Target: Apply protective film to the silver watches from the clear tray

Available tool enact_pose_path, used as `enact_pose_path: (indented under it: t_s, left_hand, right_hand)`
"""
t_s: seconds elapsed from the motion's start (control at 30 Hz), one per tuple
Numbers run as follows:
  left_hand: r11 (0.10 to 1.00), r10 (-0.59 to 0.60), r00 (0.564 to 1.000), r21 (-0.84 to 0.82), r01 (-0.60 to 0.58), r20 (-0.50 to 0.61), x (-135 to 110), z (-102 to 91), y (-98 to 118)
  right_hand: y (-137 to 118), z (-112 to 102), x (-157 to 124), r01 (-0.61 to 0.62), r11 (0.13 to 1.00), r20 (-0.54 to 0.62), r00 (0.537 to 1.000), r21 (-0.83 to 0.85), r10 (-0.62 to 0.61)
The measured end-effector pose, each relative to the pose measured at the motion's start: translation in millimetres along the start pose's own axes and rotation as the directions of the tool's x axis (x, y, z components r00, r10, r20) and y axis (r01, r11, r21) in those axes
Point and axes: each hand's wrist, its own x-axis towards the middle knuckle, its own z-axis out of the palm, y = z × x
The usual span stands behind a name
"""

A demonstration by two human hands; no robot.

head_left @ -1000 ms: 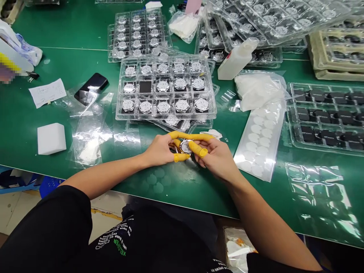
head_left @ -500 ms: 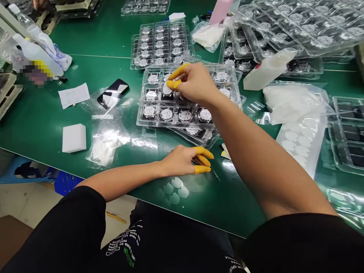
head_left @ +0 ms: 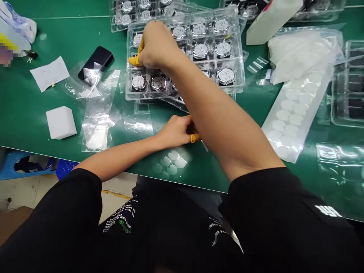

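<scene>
My right hand [head_left: 156, 43], with yellow finger cots, reaches over the left side of a clear plastic tray [head_left: 241, 77]. Its thumb and forefinger are closed at the left column's middle compartment; what lies between them is hidden. Round watch heads, such as one at the front left [head_left: 138, 82], sit back up in the tray's compartments. My left hand [head_left: 178, 131] rests on the table in front of the tray, fingers curled and partly covered by my right forearm. A thin metal tip [head_left: 204, 146], apparently of tweezers, sticks out past it.
A phone [head_left: 96, 64], plastic bags [head_left: 96, 113], a paper slip [head_left: 49, 73] and a white foam block [head_left: 61, 122] lie left. Right are a white bottle [head_left: 270, 22], a sheet of round stickers [head_left: 292, 117] and another tray [head_left: 341, 119]. Round clear films [head_left: 172, 168] lie near the table edge.
My right hand has moved left across the tray, from the second column to the left one. My left hand now lies partly behind my right forearm. The camera view has tilted down.
</scene>
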Motion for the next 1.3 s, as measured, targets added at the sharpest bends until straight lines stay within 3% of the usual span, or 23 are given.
enact_pose_path:
  t_s: [0.1,0.23,0.3,0.37,0.4,0.5,0.57,0.67,0.8,1.03,1.23,1.3]
  left_hand:
    - [1.000,0.003,0.999,-0.027,-0.004,-0.037,-0.9,0.3,0.6]
    - [0.992,-0.014,0.988,-0.127,-0.006,-0.153,-2.6,1.7,1.7]
    - [0.978,-0.030,0.974,-0.208,-0.018,-0.226,-2.7,3.1,2.9]
    - [0.959,-0.056,0.955,-0.281,-0.030,-0.293,-2.4,4.9,4.1]
    - [0.951,-0.071,0.945,-0.308,-0.032,-0.318,-2.2,5.8,4.5]
    - [0.935,-0.091,0.944,-0.353,-0.029,-0.318,-2.1,7.5,4.2]
    - [0.930,-0.072,0.964,-0.366,-0.027,-0.255,-2.4,7.4,2.8]
    - [0.935,-0.020,0.990,-0.354,-0.030,-0.137,-3.1,5.8,0.6]
    - [0.957,0.035,0.996,-0.284,-0.059,-0.086,-4.3,2.6,2.2]
    - [0.992,0.093,0.991,-0.080,-0.100,-0.092,-6.7,-2.4,9.5]
    - [0.992,0.117,0.991,-0.043,-0.120,-0.068,-8.5,-1.6,7.7]
    - [0.994,0.100,0.992,-0.047,-0.104,-0.078,-8.7,-1.3,7.4]
  right_hand:
    - [-9.9,-2.9,-6.8,-0.017,0.925,0.064,0.997,-0.379,0.044]
    - [-15.8,-0.7,-14.1,0.049,0.890,0.066,0.998,-0.453,-0.021]
    - [-16.9,-10.4,-27.4,0.083,0.937,-0.013,0.996,-0.340,-0.092]
    - [-15.5,-34.7,-55.6,0.164,0.985,-0.099,0.981,-0.056,-0.169]
    - [-12.7,-51.5,-75.3,0.217,0.967,-0.116,0.972,0.132,-0.203]
    - [8.0,-105.8,-143.7,0.184,0.903,-0.029,0.982,0.389,-0.188]
    - [29.7,-131.6,-182.1,-0.025,0.931,0.028,0.999,0.365,0.016]
    - [60.4,-144.0,-213.3,-0.277,0.915,0.069,0.961,0.295,0.269]
    - [77.3,-134.7,-221.9,-0.406,0.867,0.078,0.913,0.290,0.401]
    - [77.8,-130.0,-223.2,-0.446,0.836,0.120,0.894,0.320,0.431]
    - [81.4,-130.6,-224.1,-0.433,0.849,0.143,0.901,0.303,0.409]
    - [83.0,-141.5,-222.4,-0.345,0.910,0.062,0.938,0.230,0.341]
